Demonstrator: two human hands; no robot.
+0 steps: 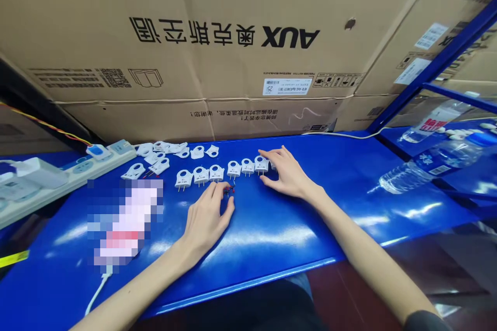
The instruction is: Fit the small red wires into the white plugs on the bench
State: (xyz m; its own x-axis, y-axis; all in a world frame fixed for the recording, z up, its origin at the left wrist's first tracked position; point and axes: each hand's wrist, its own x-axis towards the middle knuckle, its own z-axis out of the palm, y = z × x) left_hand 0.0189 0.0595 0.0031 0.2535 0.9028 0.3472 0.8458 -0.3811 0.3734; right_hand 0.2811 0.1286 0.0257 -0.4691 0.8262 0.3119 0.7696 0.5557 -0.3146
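Note:
A row of white plugs with ring-shaped tops (201, 176) lies on the blue table (264, 222), metal prongs toward me. My left hand (207, 214) is curled just in front of the row, its fingers around a few small red-and-black wire pieces (229, 190). My right hand (287, 171) hovers at the right end of the row, thumb and fingers apart, beside a white plug (261, 164). Another plug there is mostly hidden behind its fingers. Further white plug shells (158, 156) lie in a loose cluster behind and left of the row.
A long white power strip (83, 168) with plugged-in adapters runs along the left. A blurred-out pinkish device (128, 225) with a white cable (97, 289) lies front left. Large cardboard boxes (217, 72) wall the back. Water bottles (430, 165) lie at right by a blue metal frame (435, 62).

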